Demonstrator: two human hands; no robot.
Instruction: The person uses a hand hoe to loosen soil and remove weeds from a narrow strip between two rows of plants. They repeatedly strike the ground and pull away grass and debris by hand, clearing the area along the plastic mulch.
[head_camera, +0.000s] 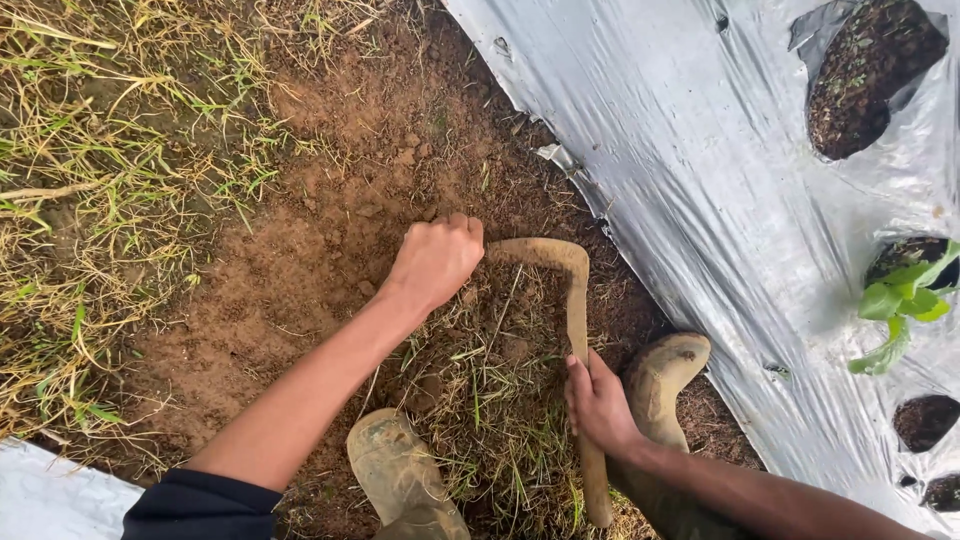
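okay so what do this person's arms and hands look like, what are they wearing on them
Both hands are bare: no gloves, rings or watch show on the left hand or the right hand. The left forearm is uncovered up to a dark navy sleeve pushed up near the elbow. The right forearm is bare as far as the picture's edge; no sleeve shows there.

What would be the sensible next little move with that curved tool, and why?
Probably a short pull of the sickle toward the body. The left hand is closed on a clump of grass and the curved blade lies right beside that fist, while the right hand grips the wooden handle. Both boots sit close, so a short stroke seems safest.
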